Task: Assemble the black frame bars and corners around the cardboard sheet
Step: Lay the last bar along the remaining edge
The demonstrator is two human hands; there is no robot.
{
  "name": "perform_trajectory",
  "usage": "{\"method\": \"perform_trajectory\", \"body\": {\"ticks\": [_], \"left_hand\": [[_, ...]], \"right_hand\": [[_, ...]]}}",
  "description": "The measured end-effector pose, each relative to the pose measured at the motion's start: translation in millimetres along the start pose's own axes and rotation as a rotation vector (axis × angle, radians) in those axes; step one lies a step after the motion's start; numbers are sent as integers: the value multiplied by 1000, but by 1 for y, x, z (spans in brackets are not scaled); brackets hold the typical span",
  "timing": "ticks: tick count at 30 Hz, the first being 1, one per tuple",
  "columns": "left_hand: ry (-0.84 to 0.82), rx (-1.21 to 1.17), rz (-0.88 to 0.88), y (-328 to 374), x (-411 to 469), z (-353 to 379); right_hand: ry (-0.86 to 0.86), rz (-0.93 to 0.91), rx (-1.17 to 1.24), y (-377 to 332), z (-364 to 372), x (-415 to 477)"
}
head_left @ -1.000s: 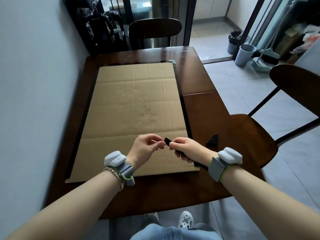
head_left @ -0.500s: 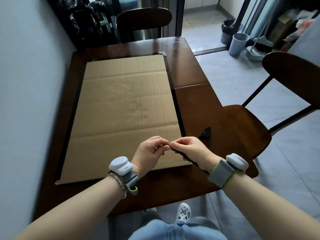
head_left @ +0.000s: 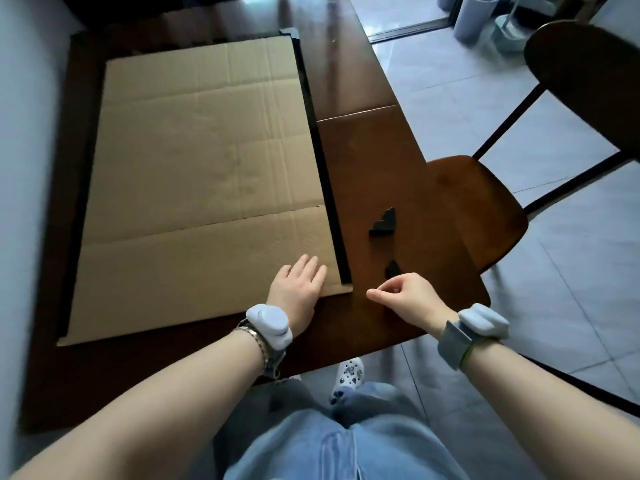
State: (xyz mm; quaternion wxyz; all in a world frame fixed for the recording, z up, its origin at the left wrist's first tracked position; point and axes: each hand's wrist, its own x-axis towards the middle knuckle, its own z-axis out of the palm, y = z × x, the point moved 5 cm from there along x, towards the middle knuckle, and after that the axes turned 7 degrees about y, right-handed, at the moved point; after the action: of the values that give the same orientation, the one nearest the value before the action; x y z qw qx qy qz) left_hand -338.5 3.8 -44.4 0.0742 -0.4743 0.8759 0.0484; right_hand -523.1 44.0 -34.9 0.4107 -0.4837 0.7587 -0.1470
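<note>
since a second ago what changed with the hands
Both hands released the black piece they pinched. Left hand lies flat on the cardboard sheet; right hand moved right, curled, near a small black piece on the table. Side bar and loose corner stayed.

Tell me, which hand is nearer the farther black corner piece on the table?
Right. The right hand is just on the person's side of that corner; the left hand lies flat on the cardboard, across the bar.

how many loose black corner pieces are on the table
2. The first corner piece lies on the table, right of the right frame bar. The second corner piece lies nearer, just beyond the right hand. Others may be hidden.
</note>
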Motion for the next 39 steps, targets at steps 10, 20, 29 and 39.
{"method": "perform_trajectory", "body": {"ticks": [10,20,29,39], "left_hand": [[-19,245,110,20,12,8],[342,-5,-18,11,-11,-10],[-369,-2075,-1370,32,-55,25],[-119,-2253,-1355,32,-55,29]], "right_hand": [[-224,243,473,-9,22,13],[-252,256,571,-35,32,22],[-271,198,531,-41,47,7],[-240,59,311,-33,50,-12]]}}
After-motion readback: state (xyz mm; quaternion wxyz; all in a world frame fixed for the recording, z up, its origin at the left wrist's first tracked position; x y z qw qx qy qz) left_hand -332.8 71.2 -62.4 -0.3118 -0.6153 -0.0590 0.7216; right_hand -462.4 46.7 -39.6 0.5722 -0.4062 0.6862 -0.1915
